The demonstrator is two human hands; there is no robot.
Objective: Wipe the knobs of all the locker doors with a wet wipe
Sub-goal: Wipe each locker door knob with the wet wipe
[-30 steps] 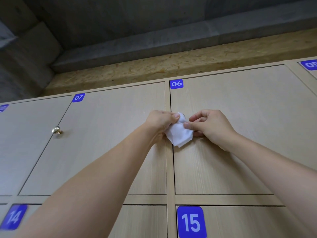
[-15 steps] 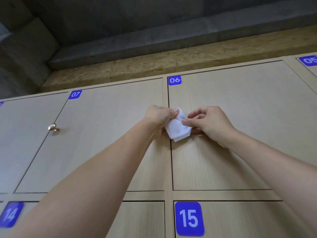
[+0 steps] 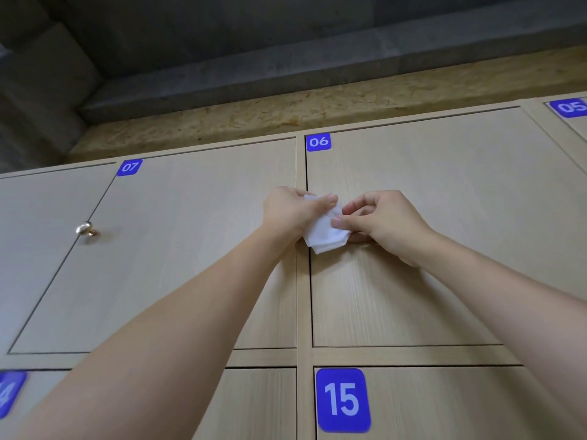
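A white wet wipe (image 3: 324,235) is bunched at the left edge of locker door 06 (image 3: 444,249), where that door's knob is hidden under it. My left hand (image 3: 290,212) grips the wipe from the left, thumb over its top. My right hand (image 3: 382,223) pinches the wipe's right side between thumb and fingers. A brass knob (image 3: 85,229) shows bare at the left edge of door 07 (image 3: 178,249).
Pale wood locker doors fill the view, with blue number labels 05 (image 3: 570,107), 14 (image 3: 8,393) and 15 (image 3: 343,401). A chipboard strip (image 3: 286,115) and a grey concrete ceiling lie above the top row.
Both hands stay on the wipe at door 06. My left thumb has shifted over the top of the wipe and the wipe is bunched a little differently. The view has tilted slightly.
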